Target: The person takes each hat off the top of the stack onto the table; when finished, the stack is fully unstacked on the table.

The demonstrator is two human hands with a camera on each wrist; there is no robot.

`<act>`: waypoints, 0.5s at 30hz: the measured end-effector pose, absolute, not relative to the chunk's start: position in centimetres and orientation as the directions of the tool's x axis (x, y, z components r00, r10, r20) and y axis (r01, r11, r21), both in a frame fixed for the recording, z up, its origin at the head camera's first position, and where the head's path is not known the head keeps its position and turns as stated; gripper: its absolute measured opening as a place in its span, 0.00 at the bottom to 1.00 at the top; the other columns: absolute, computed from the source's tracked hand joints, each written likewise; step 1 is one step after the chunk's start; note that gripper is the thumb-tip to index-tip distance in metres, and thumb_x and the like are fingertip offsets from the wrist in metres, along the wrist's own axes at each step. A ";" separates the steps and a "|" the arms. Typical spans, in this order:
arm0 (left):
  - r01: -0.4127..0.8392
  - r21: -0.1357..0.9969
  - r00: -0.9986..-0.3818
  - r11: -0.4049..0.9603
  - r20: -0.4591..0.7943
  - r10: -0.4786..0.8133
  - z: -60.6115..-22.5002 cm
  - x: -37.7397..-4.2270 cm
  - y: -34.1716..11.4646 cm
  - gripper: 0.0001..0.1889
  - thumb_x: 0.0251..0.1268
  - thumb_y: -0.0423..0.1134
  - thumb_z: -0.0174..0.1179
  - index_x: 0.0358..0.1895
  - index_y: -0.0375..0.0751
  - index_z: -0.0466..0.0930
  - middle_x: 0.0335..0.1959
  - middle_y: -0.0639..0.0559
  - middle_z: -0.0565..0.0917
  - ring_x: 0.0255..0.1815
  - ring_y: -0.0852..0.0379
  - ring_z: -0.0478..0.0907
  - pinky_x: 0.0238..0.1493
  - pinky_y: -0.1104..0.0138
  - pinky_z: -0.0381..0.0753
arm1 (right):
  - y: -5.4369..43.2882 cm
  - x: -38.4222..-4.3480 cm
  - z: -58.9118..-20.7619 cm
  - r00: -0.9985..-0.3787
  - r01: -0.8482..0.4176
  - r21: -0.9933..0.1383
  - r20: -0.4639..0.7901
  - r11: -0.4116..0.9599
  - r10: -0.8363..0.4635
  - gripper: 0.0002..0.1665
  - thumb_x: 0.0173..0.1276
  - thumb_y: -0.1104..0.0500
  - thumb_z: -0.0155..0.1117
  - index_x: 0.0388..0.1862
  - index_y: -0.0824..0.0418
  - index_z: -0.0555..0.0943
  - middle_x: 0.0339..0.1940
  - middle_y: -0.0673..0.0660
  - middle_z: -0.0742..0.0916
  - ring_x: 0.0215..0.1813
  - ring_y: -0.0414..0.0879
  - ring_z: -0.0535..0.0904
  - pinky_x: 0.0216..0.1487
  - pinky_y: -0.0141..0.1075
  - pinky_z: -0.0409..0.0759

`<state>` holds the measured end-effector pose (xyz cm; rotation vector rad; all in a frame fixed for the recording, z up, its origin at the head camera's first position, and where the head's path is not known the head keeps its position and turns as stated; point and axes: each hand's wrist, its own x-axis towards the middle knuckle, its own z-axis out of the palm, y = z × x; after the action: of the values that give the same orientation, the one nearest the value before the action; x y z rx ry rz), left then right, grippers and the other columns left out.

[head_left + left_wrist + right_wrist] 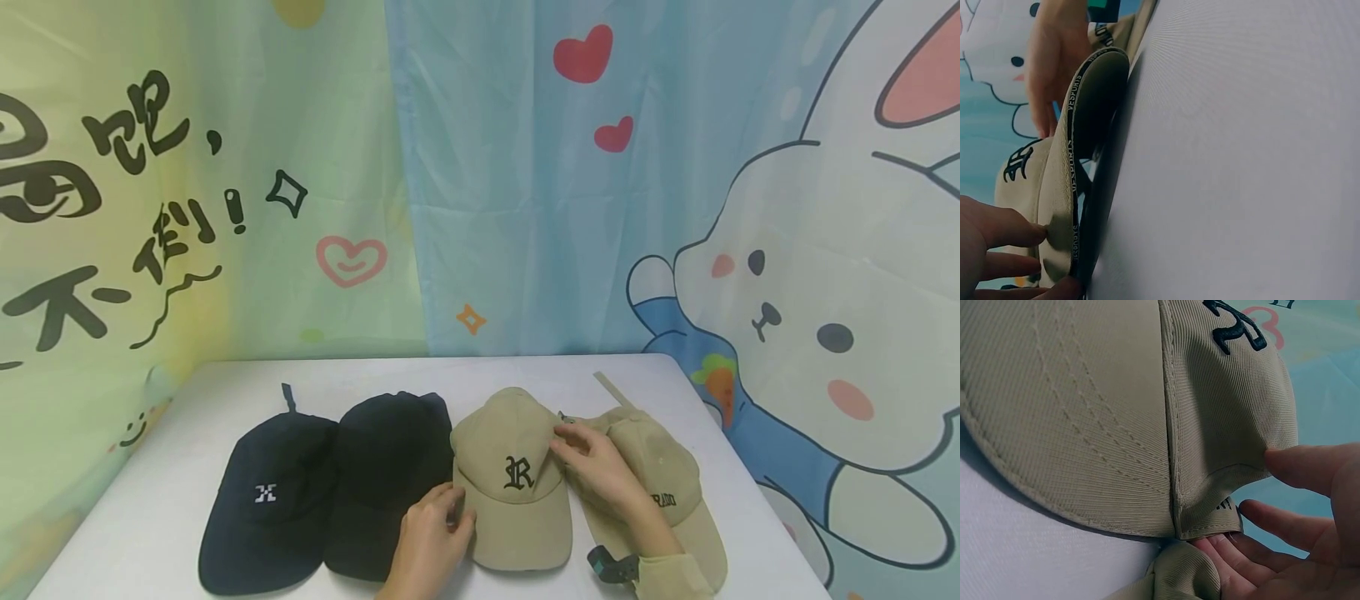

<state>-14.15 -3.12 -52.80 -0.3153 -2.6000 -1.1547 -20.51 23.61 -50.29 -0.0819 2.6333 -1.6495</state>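
Note:
A beige cap point(512, 492) with a black embroidered R lies brim-forward on the table. My left hand point(433, 537) is at the left side of its brim; in the left wrist view, the fingertips point(1035, 234) touch the brim's top near its edge. My right hand point(596, 467) is at the right side of the crown. In the right wrist view its thumb touches the crown point(1229, 425), while other fingertips are at the lower rim, some partly hidden beneath it. My right forearm crosses above a second beige cap point(678, 467) with dark lettering.
To the left, a plain black cap point(390, 475) lies beside a dark navy cap point(258, 533) with a small white mark. All the caps rest in a row on the white table point(150, 508). Behind it hangs a printed curtain point(480, 167). A dark band point(613, 567) circles my right wrist.

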 end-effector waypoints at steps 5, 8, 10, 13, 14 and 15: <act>0.306 0.679 -0.937 0.667 0.338 0.086 -52.8 -14.1 -3.1 0.12 0.54 0.32 0.71 0.42 0.34 0.87 0.47 0.38 0.84 0.38 0.52 0.84 0.32 0.67 0.85 | 23.3 -20.3 -49.9 -0.998 -0.034 -0.895 0.006 0.445 -0.065 0.31 0.73 0.53 0.62 0.67 0.72 0.71 0.65 0.70 0.76 0.63 0.63 0.74 0.63 0.51 0.74; 0.310 0.680 -0.936 0.664 0.342 0.086 -52.8 -14.1 -3.1 0.11 0.53 0.32 0.71 0.42 0.34 0.87 0.47 0.38 0.84 0.38 0.52 0.84 0.32 0.67 0.85 | 23.3 -20.3 -50.0 -0.998 -0.035 -0.889 0.009 0.457 -0.059 0.31 0.73 0.53 0.62 0.67 0.72 0.71 0.65 0.70 0.76 0.62 0.62 0.75 0.62 0.50 0.75; 0.313 0.679 -0.934 0.664 0.346 0.087 -52.8 -14.1 -3.1 0.11 0.53 0.32 0.71 0.41 0.34 0.86 0.47 0.38 0.84 0.38 0.52 0.84 0.32 0.67 0.85 | 23.3 -20.3 -50.1 -0.998 -0.036 -0.888 0.012 0.458 -0.056 0.31 0.73 0.53 0.63 0.67 0.71 0.71 0.64 0.69 0.76 0.62 0.62 0.75 0.62 0.51 0.75; 0.312 0.681 -0.935 0.662 0.343 0.089 -52.8 -14.2 -3.1 0.11 0.54 0.31 0.71 0.41 0.34 0.86 0.47 0.38 0.84 0.39 0.52 0.84 0.32 0.68 0.85 | 23.4 -20.6 -50.5 -0.999 -0.031 -0.889 0.008 0.457 -0.052 0.31 0.72 0.52 0.64 0.67 0.69 0.72 0.65 0.67 0.77 0.63 0.60 0.74 0.63 0.50 0.74; 0.312 0.682 -0.935 0.662 0.343 0.088 -52.8 -14.2 -3.1 0.11 0.54 0.31 0.71 0.41 0.34 0.86 0.47 0.38 0.84 0.39 0.52 0.84 0.31 0.68 0.84 | 23.4 -20.5 -50.5 -0.999 -0.029 -0.890 0.007 0.456 -0.051 0.32 0.72 0.51 0.64 0.67 0.69 0.72 0.65 0.67 0.77 0.63 0.60 0.74 0.64 0.50 0.74; 0.312 0.682 -0.935 0.662 0.342 0.089 -52.8 -14.2 -3.1 0.11 0.54 0.31 0.71 0.41 0.34 0.86 0.47 0.38 0.84 0.39 0.52 0.84 0.31 0.69 0.84 | 23.4 -20.5 -50.5 -0.999 -0.032 -0.889 0.008 0.456 -0.053 0.32 0.72 0.51 0.64 0.67 0.69 0.72 0.65 0.67 0.77 0.64 0.60 0.74 0.64 0.50 0.74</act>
<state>-14.18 -3.08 -52.80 -0.3211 -2.6001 -1.1435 -20.54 23.45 -50.54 -0.0775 2.6629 -1.6255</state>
